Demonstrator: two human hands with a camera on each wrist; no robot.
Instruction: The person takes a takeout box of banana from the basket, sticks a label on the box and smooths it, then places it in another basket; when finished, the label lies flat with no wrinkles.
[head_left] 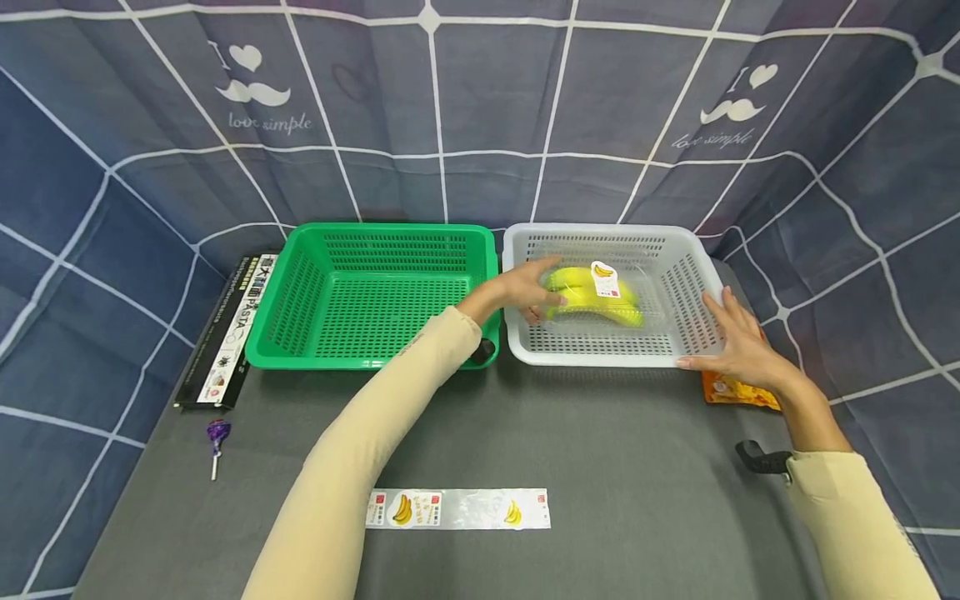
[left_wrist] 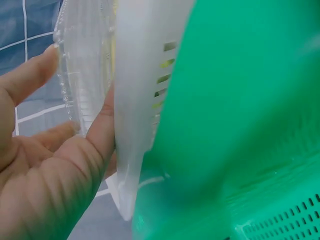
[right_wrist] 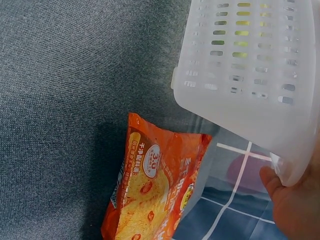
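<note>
A clear plastic box of yellow bananas [head_left: 577,304], with a white banana label [head_left: 604,280] on top, lies inside the white basket [head_left: 600,360]. My left hand [head_left: 525,287] reaches over the basket's left rim, its spread fingers touching the box's left edge. In the left wrist view, fingertips meet the edge of the clear box [left_wrist: 75,65]; the far side of the contact is hidden. My right hand [head_left: 742,346] holds the white basket at its front right corner. The right wrist view shows a digit [right_wrist: 270,181] at the outside of the rim.
A green basket [head_left: 371,363] stands left of the white one. A black pasta box [head_left: 228,333] and a purple lollipop [head_left: 217,432] lie farther left. An orange snack bag [right_wrist: 155,185] lies beside the white basket's right end. A banana-label strip [head_left: 480,509] lies in front.
</note>
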